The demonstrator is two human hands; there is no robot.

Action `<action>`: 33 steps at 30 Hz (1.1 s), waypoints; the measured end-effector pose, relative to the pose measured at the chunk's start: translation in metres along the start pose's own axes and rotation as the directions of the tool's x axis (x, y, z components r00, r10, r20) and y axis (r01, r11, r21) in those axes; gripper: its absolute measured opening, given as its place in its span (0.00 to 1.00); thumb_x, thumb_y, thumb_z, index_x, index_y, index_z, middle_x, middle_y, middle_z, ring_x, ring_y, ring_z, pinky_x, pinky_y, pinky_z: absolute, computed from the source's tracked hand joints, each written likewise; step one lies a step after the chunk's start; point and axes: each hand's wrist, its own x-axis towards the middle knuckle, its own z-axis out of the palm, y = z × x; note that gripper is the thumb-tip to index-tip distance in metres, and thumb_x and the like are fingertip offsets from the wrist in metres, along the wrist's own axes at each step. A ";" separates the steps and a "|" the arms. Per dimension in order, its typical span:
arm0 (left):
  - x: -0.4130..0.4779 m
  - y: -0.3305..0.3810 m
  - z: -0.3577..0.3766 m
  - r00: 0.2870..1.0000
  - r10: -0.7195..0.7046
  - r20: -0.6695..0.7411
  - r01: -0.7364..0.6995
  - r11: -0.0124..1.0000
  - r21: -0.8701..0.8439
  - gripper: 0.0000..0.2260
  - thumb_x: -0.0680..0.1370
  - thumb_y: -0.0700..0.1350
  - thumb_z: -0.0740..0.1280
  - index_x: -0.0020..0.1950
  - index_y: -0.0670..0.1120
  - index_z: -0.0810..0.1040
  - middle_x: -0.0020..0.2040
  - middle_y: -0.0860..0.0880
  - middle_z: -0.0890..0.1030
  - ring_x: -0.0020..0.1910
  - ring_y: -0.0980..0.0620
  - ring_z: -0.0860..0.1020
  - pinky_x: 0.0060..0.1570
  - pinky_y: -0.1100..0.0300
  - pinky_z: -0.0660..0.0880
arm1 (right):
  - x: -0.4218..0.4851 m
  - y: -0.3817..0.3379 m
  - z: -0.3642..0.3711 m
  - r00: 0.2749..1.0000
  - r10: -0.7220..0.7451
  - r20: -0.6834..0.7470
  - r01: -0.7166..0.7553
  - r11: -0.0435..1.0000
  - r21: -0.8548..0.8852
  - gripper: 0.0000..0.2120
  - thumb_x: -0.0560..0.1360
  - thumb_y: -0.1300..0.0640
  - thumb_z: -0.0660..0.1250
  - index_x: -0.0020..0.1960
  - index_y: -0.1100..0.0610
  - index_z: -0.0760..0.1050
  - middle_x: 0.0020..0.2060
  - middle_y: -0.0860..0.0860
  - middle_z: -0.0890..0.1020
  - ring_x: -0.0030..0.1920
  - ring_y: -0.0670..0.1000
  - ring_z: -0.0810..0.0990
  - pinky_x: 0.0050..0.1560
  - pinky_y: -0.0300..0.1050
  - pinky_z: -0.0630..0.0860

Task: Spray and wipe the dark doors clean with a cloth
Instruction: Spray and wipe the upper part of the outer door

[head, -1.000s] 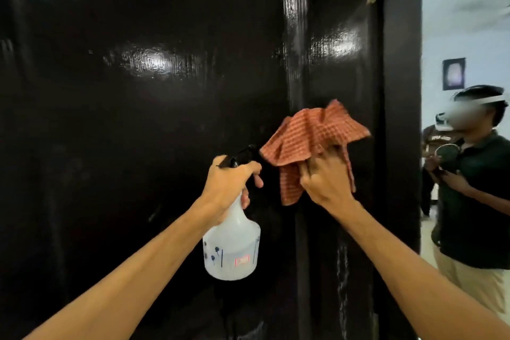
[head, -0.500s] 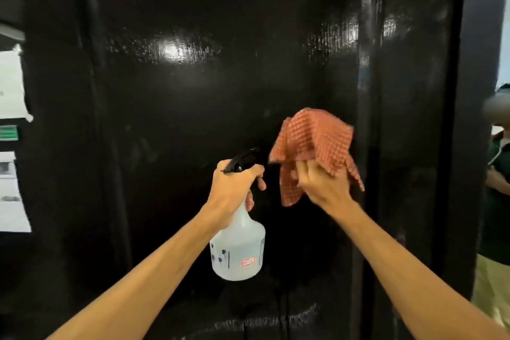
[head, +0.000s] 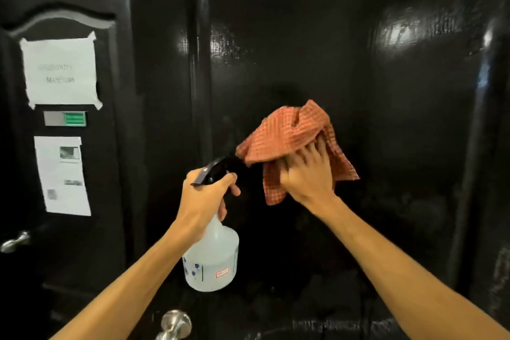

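- Right hand (head: 306,171) presses the bunched checked cloth (head: 289,132) against the dark door (head: 303,50).
- Left hand (head: 205,196) grips the spray bottle (head: 211,262), nozzle aimed at the door, just left of the cloth.

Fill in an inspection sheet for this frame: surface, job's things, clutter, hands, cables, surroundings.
Surface: glossy dark door, glare patches upper right.
Job's things: red checked cloth, bunched, before the door; translucent spray bottle, black trigger head.
Clutter: nothing seen.
Hands: left hand grips the bottle's neck; right hand grips the cloth.
Cables: nothing seen.
Surroundings: neighbouring door at left with taped papers, green sign, lever handle; round knob below.
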 end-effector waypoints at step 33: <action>-0.025 -0.044 -0.078 0.996 -0.075 0.043 0.075 0.997 -0.009 0.05 0.82 0.39 0.70 0.52 0.36 0.81 0.41 0.36 0.84 0.21 0.46 0.69 0.24 0.57 0.68 | -0.081 -0.069 0.021 0.983 0.047 0.178 -0.039 0.998 -0.046 0.22 0.81 0.51 0.61 0.74 0.52 0.72 0.64 0.56 0.79 0.68 0.62 0.75 0.75 0.60 0.60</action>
